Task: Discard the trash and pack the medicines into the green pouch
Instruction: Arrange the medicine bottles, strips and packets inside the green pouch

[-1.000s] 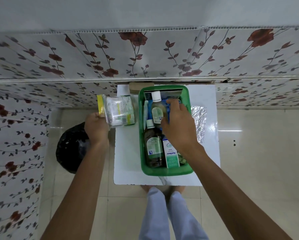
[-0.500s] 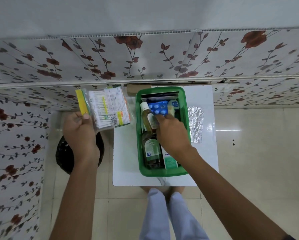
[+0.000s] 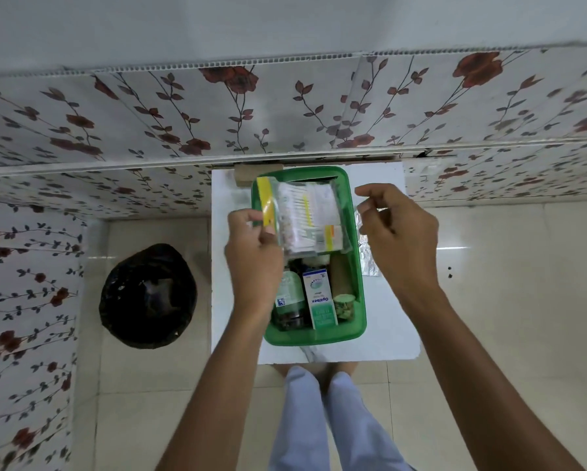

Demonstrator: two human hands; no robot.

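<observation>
Wall panels with a red floral print (image 3: 285,107) run along the far side and the left. A small white rectangular table (image 3: 392,314) stands against the far wall on a pale tiled floor (image 3: 506,300). On the floor left of the table, well apart from it, sits a round bin lined with a black plastic bag (image 3: 147,295).

On the table rests a green rectangular plastic basket (image 3: 358,294), occupying the table's middle. Its near half holds a dark bottle with a green label (image 3: 290,297), a white and green upright carton printed "Optibex" (image 3: 319,300) beside it, a brown cylindrical item (image 3: 339,275), and a small round green-patterned container (image 3: 345,304). The far half is screened by a clear plastic packet with a yellow strip (image 3: 302,215), held flat above it. A crinkled sheet of silver foil (image 3: 368,263) lies on the table just right of the basket, partly behind the right wrist.

The left hand (image 3: 254,256) pinches the packet's yellow edge between thumb and fingers. The right hand (image 3: 397,232) hovers at the basket's right rim, fingers loosely curled, gripping nothing visible.
</observation>
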